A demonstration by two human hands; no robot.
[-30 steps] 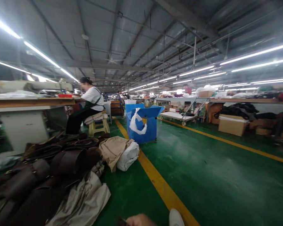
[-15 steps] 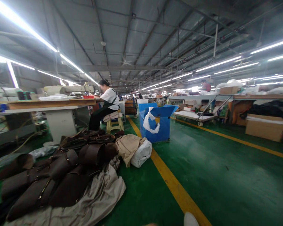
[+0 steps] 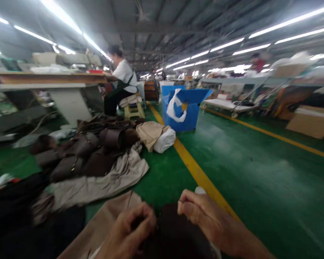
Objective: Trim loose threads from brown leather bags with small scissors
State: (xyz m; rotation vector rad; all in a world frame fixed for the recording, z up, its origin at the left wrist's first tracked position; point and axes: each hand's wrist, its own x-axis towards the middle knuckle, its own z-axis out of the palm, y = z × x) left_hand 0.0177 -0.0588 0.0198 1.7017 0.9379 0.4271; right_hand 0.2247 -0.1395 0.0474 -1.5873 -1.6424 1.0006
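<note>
While dark brown bag panel (image 3: pixel 175 230) is being pinched along top edge by curled left hand (image 3: pixel 128 230) and right hand (image 3: pixel 207 216), soft, floppy piece is being held low over beige cloth (image 3: pixel 102 226); edge grip looks safest.

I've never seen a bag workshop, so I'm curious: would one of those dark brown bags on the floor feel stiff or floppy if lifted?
Probably fairly stiff: the central bag keeps a rounded, open shape by itself. It is likely light for its size if hollow, despite its small metal fittings. Lying on the beige cloth, it might slide when pushed.
</note>
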